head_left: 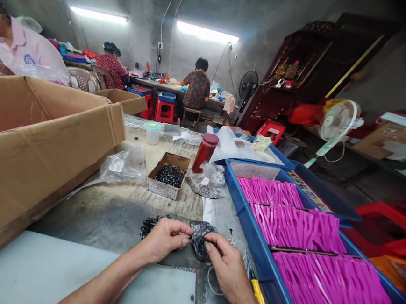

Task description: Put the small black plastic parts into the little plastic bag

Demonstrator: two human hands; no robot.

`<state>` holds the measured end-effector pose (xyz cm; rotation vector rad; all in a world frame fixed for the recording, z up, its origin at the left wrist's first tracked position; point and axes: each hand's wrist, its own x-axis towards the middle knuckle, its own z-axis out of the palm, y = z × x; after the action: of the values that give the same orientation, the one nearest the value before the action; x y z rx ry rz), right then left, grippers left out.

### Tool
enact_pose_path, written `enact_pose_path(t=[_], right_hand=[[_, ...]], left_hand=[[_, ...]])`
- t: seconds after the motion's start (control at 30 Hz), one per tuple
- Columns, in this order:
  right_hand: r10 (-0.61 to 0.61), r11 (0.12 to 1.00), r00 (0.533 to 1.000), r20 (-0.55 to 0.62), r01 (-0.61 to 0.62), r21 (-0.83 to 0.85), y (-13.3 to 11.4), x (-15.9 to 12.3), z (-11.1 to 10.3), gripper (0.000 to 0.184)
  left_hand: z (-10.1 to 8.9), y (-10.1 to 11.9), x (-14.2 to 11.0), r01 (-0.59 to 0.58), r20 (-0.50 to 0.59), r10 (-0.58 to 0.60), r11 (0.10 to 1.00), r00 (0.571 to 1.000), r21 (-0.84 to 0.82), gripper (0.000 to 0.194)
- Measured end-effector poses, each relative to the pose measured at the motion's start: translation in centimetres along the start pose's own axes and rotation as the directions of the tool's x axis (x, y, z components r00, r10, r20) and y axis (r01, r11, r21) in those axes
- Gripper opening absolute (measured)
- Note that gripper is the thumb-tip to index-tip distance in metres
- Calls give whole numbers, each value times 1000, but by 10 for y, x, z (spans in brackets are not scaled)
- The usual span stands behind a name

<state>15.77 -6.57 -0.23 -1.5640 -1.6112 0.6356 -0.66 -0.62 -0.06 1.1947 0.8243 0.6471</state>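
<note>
A small dark plastic bag (pixel 201 240) sits between my two hands over the worktable. My left hand (pixel 168 237) is closed in a pinch at the bag's left edge. On the other side, the thumb and fingers of my right hand (pixel 226 259) pinch the bag's right edge. What is inside the bag cannot be seen. A loose pile of small black pieces (pixel 149 226) lies just beyond my left hand, partly hidden by it. Behind the bag stands an open cardboard box (pixel 163 189) holding many similar small dark pieces.
A blue crate (pixel 243 220) with magenta strips (pixel 293 227) stands at right, beside a yellow-handled tool (pixel 260 299). A large carton (pixel 48 158) borders the left. Beyond are a red flask (pixel 206 152), a clear bag of silvery pieces (pixel 207 186) and people seated at work.
</note>
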Motion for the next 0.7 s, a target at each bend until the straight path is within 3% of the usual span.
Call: enact_pose_path(t=[0.37,0.7], right_hand=[[-76,997,997,20,76,15,-5,-2,2,24],[56,947,995,88,-81,311,-2,-7,16,19]], left_hand=[[7,2,-1,51,-12,-51,998,999,-43,18],[6,-4,-3,73,74,-61,982,995,-176,23]])
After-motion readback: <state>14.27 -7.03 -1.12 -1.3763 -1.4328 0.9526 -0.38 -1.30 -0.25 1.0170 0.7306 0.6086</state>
